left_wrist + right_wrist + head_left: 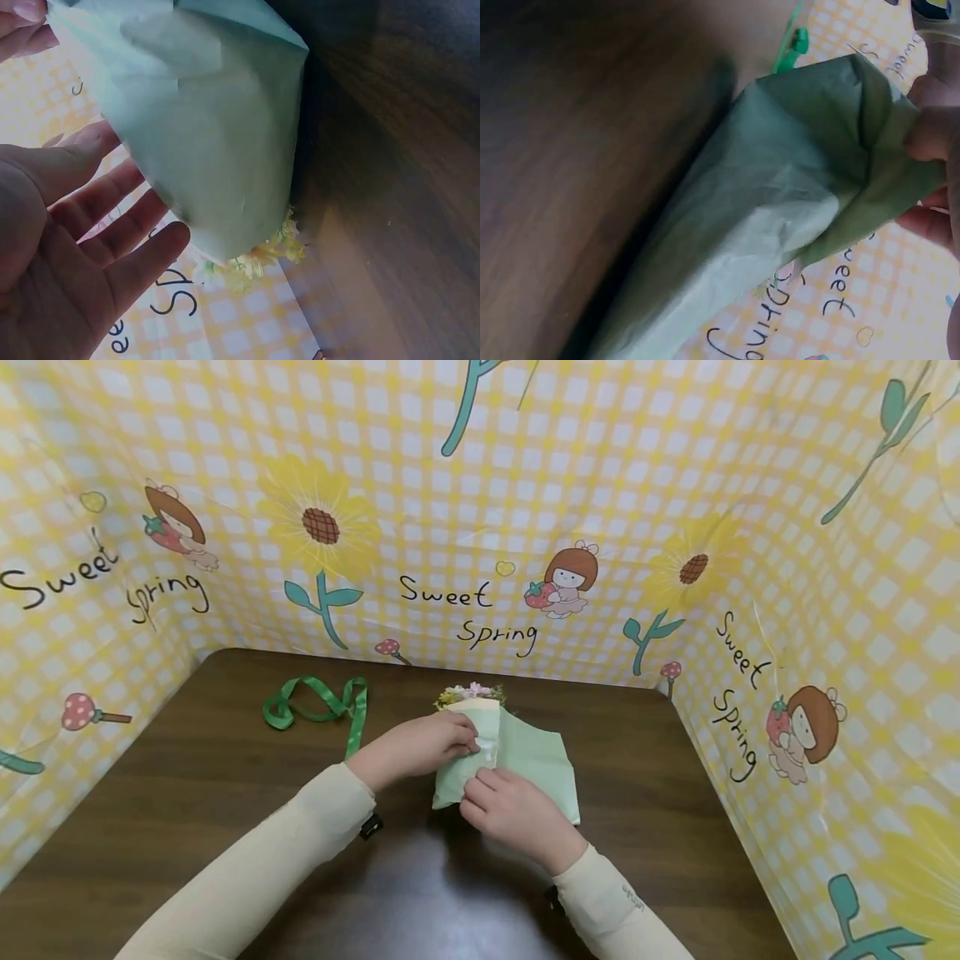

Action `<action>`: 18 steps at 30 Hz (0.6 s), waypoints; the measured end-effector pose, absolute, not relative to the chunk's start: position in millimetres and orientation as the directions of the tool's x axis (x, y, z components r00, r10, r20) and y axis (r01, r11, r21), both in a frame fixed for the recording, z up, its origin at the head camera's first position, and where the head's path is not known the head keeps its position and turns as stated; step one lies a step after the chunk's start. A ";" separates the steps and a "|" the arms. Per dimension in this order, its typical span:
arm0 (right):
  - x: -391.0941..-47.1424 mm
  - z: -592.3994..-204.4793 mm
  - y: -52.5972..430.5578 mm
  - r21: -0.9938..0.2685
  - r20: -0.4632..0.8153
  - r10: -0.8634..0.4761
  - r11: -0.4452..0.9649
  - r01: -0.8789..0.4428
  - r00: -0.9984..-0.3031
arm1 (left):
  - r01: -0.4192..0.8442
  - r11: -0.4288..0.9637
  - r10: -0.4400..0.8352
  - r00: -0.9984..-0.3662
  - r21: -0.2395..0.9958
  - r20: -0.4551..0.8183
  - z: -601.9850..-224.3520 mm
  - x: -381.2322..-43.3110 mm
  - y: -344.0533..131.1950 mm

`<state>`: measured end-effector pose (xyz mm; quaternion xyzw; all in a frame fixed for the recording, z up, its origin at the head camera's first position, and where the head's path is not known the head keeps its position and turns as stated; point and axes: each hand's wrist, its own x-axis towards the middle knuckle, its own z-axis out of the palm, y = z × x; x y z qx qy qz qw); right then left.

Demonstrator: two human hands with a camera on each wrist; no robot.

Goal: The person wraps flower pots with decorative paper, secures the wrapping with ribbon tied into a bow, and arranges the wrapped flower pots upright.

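A pale green sheet of wrapping paper (534, 762) is folded around a bunch of small flowers (474, 692) on the table, its blooms peeking out at the far end. My left hand (423, 743) rests on the paper's left part; in the left wrist view its fairly straight fingertips touch the edge of the wrap (225, 112). Lower down, my right hand (517, 814) pinches the near edge of the paper. The right wrist view has its thumb and fingers on either side of a fold (889, 169). Most of the flowers are hidden inside.
A loose green ribbon (358, 710) lies looped on the dark wooden table (645, 860), left of the wrap. Yellow checked cloth (420, 527) with printed flowers and lettering stands around the back and both sides.
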<state>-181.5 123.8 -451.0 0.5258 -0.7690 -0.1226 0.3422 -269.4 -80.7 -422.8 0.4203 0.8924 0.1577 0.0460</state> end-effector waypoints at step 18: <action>-166.7 -464.4 80.9 0.569 0.350 -0.845 0.534 -0.625 -0.404 | 0.736 0.611 0.755 -0.652 0.291 0.064 -422.5 -268.3 -77.5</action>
